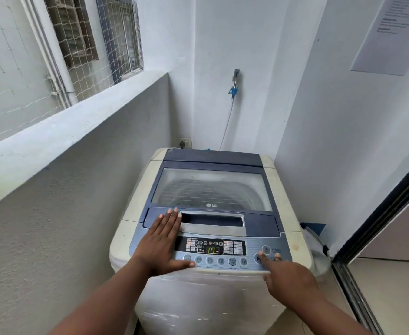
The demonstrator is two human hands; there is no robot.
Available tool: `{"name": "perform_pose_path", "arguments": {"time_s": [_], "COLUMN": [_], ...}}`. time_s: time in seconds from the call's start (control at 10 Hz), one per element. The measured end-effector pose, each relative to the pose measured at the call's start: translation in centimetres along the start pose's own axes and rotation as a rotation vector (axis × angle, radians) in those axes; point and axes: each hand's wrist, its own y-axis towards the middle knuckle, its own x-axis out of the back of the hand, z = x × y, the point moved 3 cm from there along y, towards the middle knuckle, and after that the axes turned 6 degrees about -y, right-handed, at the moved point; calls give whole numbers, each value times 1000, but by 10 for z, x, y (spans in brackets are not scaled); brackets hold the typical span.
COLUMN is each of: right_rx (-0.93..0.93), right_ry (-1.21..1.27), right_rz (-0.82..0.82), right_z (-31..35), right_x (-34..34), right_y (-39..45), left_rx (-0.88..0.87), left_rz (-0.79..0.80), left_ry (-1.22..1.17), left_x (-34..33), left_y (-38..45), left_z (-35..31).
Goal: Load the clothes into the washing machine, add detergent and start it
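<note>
A cream top-loading washing machine [292, 243] with a blue lid stands in the corner. Its glass lid [210, 187] is closed and the drum shows dimly through it; I cannot make out clothes inside. The control panel [210, 247] is lit and its display reads 17. My left hand [160, 243] lies flat, fingers together, on the lid's front left beside the handle recess. My right hand [283, 276] points its index finger onto the round button at the panel's right end, just below the power button. No detergent is in view.
A low grey wall [78, 131] with a ledge runs along the left, netting and a window above it. A tap with a hose [233, 90] and a wall socket [185, 142] sit behind the machine. A sliding door frame [372, 226] is at the right.
</note>
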Motion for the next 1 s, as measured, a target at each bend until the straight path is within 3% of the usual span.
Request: {"name": "perform_pose_path", "arguments": {"time_s": [0.2, 0.5, 1.0], "right_rx": [40, 86, 57], "right_ry": [97, 144, 187], "right_rz": [-176, -71, -64], "right_z": [-11, -24, -20], "right_x": [21, -14, -26], "right_y": [17, 37, 34], "left_rx": [-6, -60, -1], "left_rz": [-27, 57, 17], "left_ry": [-38, 21, -16], "left_x": [1, -12, -16], "left_y": [12, -8, -7], "left_z": [-17, 6, 7]}}
